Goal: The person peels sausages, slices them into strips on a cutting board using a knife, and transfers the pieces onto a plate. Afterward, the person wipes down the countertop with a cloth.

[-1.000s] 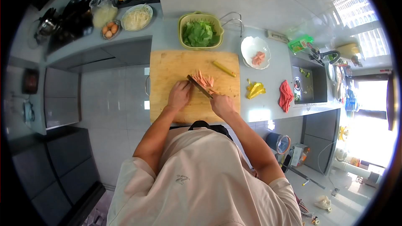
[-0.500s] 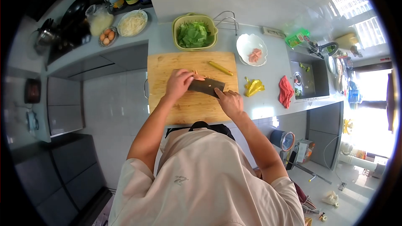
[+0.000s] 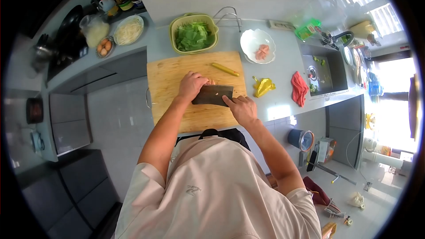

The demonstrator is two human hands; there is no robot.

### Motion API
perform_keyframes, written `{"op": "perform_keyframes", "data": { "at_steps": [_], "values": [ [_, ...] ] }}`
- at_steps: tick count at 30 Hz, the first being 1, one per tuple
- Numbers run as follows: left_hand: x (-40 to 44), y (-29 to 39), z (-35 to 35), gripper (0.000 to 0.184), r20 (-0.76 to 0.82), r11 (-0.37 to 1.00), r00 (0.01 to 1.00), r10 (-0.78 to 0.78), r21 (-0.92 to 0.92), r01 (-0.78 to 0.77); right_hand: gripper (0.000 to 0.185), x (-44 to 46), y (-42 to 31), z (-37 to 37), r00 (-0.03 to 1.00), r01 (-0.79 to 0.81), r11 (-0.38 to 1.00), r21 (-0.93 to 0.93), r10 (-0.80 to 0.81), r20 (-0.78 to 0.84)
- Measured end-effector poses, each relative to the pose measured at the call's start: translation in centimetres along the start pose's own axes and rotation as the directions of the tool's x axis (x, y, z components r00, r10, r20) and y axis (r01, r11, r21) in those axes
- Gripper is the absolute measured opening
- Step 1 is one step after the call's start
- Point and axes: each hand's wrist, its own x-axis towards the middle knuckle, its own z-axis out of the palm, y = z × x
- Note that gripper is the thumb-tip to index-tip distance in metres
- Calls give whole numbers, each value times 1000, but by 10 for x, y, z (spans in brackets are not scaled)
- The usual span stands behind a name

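Note:
On the wooden cutting board [image 3: 172,117], my left hand [image 3: 193,85] presses with curled fingers on some pink sliced meat [image 3: 211,82], mostly hidden behind my fingers and the blade. My right hand [image 3: 241,109] grips the handle end of a dark cleaver [image 3: 208,95], forefinger and thumb close to the blade. The blade lies across the board right beside my left fingertips, with a small pale scrap stuck on its face. Farther back on the board rests a yellow stick-shaped item [image 3: 225,69], touched by neither hand.
A green basket [image 3: 171,40] of leafy greens and a white scalloped bowl [image 3: 249,40] with pink slices stand behind the board. To the right are a crumpled yellow wrapper [image 3: 264,87], a red cloth [image 3: 299,89] and the sink [image 3: 334,77]. Eggs [image 3: 104,47] and a plate [image 3: 141,20] sit left.
The cleaver has turned to lie more level and sits nearer me relative to the meat. My left hand stays on the meat. The whole view has shifted slightly.

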Motion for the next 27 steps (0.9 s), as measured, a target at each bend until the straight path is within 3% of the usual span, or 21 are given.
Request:
{"op": "perform_keyframes", "data": {
  "at_steps": [7,10,16,19,22,25,27],
  "values": [
    [-5,-2,-7,7,-27,994,996,-91,-70,89,50,-16,8,4,999,-42,999,20,43,-31],
    [-9,-1,-10,8,63,993,998,6,-117,1,49,-17,9,4,998,-59,998,6,59,-32],
    [-8,-10,-4,8,-25,998,998,-50,25,51,46,-18,6,-1,998,-56,998,-2,56,-24],
    [-6,8,-6,8,-90,996,995,-35,-87,28,45,-19,5,-1,998,-62,998,-1,62,-30],
    [1,28,-6,9,87,948,977,192,-273,-162,45,-16,3,-1,997,-57,998,-6,56,-45],
    [-1,45,-1,13,164,972,971,175,-188,-144,45,-12,0,-2,998,-53,998,-15,53,-35],
    [0,49,2,12,223,972,968,115,-226,-63,45,-10,-1,0,998,-58,998,-31,57,-17]
  ]
}}
